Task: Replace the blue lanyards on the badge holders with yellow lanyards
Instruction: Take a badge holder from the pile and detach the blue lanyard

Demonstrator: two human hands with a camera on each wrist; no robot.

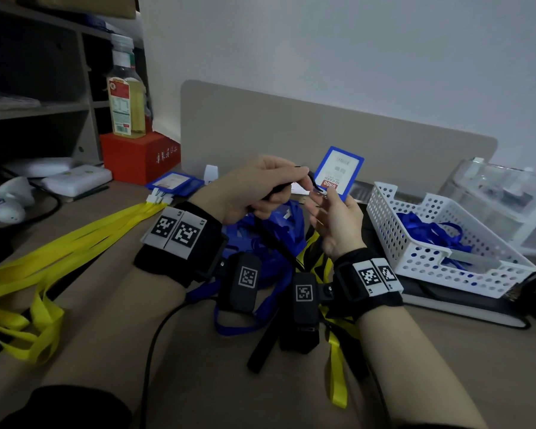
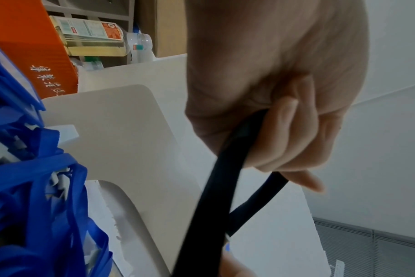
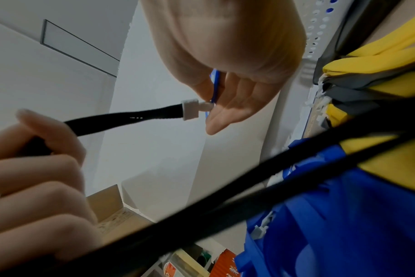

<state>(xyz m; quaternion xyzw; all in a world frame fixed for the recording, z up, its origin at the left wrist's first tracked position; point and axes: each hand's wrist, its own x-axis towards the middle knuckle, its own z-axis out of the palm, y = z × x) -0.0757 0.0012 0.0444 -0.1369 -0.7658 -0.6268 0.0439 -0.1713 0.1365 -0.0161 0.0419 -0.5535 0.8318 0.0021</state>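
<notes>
My left hand (image 1: 291,181) grips a dark lanyard strap (image 2: 213,187), whose loop hangs down between my wrists. The strap ends in a white clip (image 3: 191,109). That clip meets the top of a blue badge holder (image 1: 342,171), which my right hand (image 1: 317,196) pinches and holds upright above the desk. A pile of blue lanyards and holders (image 1: 270,230) lies under both hands. Yellow lanyards (image 1: 75,243) stretch across the desk at left, clipped to blue holders (image 1: 175,184). More yellow straps (image 1: 338,366) lie under my right wrist.
A white perforated basket (image 1: 399,249) at right holds loose blue lanyards (image 1: 427,230). Behind it stands a clear drawer unit (image 1: 508,196). A beige divider panel (image 1: 322,134) backs the desk. A red box (image 1: 140,156) with a bottle (image 1: 126,94) stands at the back left.
</notes>
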